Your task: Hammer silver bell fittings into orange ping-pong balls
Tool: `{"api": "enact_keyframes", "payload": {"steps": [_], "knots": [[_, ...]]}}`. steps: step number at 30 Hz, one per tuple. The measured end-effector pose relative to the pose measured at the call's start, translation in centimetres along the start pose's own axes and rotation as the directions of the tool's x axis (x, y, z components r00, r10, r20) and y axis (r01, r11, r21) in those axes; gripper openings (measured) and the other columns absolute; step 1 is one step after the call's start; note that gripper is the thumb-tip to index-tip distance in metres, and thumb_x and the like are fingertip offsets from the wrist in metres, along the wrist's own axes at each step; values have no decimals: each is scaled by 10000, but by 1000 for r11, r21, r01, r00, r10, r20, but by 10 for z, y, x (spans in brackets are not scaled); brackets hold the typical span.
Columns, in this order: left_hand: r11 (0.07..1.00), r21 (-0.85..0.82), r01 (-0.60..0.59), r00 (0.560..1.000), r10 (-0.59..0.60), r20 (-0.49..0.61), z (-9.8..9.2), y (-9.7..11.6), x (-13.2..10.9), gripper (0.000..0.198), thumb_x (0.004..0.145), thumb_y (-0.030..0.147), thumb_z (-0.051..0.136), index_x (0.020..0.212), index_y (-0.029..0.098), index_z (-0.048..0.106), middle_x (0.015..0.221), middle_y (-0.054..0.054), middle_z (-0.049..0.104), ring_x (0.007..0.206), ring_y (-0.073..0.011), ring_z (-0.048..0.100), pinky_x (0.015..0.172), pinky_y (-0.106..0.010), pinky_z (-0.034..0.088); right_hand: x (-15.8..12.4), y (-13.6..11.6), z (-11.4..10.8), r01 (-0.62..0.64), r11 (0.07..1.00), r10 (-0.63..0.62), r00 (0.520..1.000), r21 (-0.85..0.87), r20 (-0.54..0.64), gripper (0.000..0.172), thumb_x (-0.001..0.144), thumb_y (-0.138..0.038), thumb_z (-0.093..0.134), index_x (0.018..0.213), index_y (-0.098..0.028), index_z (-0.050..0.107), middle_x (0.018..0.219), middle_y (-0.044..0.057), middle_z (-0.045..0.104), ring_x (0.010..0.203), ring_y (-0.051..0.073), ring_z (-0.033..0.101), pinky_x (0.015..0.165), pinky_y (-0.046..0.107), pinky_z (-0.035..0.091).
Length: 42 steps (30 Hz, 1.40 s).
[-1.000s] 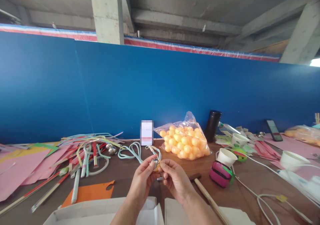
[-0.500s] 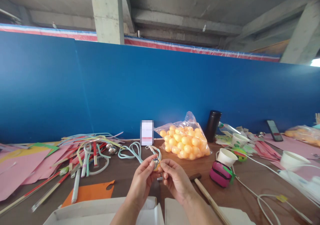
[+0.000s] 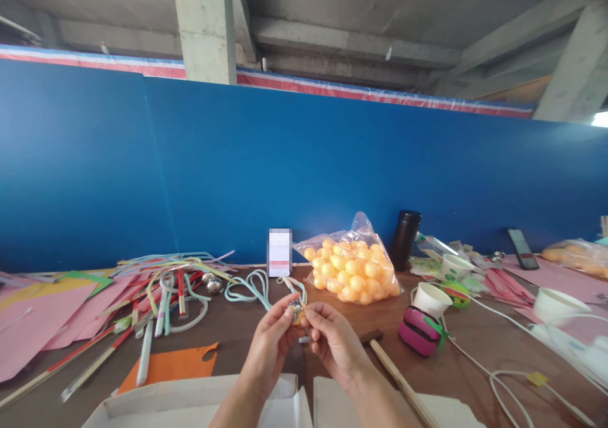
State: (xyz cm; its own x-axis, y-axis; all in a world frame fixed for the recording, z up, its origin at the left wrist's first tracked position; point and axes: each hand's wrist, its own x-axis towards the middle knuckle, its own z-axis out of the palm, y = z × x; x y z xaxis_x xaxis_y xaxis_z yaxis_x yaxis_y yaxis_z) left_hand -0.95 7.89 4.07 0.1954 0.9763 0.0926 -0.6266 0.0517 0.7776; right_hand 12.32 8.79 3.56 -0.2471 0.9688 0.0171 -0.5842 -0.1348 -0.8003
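Observation:
My left hand (image 3: pixel 268 346) and my right hand (image 3: pixel 332 339) meet over the brown table (image 3: pixel 237 333), both pinched on a small shiny metal bell (image 3: pixel 297 312) with an orange bit on it. A light blue cord (image 3: pixel 251 289) runs from the bell back across the table in loops. Fingers of both hands are curled tight round the bell, which is partly hidden. A clear bag of orange balls (image 3: pixel 351 270) lies just behind my hands.
Coloured strips, straws and pink paper (image 3: pixel 71 308) cover the left. An orange sheet (image 3: pixel 171 365) and white boxes (image 3: pixel 190 402) lie near me. On the right stand a black flask (image 3: pixel 403 238), white cups (image 3: pixel 430 298), a pink pouch (image 3: pixel 418 332), a wooden stick (image 3: pixel 399 377), white cables and a phone (image 3: pixel 522 249).

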Motion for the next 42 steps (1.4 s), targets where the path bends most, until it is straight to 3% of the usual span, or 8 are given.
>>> {"api": "enact_keyframes", "payload": {"steps": [20, 42], "knots": [[999, 33, -1, 1000, 2, -16, 0, -1, 1, 439, 795, 327, 648, 1187, 135, 601, 795, -76, 671, 676, -172, 623, 635, -301, 505, -1, -2, 2, 23, 996, -26, 999, -91, -30, 168, 737, -270, 754, 774, -149, 642, 666, -22, 650, 453, 26, 457, 386, 116, 434], [960, 279, -29, 997, 48, -61, -9, -9, 4, 450, 764, 411, 661, 1142, 168, 655, 850, -82, 706, 749, -193, 627, 736, -313, 484, -3, -4, 1, 7, 984, -13, 999, -178, -30, 245, 736, -335, 746, 767, -150, 588, 650, -30, 595, 520, 50, 485, 525, 230, 558]]}}
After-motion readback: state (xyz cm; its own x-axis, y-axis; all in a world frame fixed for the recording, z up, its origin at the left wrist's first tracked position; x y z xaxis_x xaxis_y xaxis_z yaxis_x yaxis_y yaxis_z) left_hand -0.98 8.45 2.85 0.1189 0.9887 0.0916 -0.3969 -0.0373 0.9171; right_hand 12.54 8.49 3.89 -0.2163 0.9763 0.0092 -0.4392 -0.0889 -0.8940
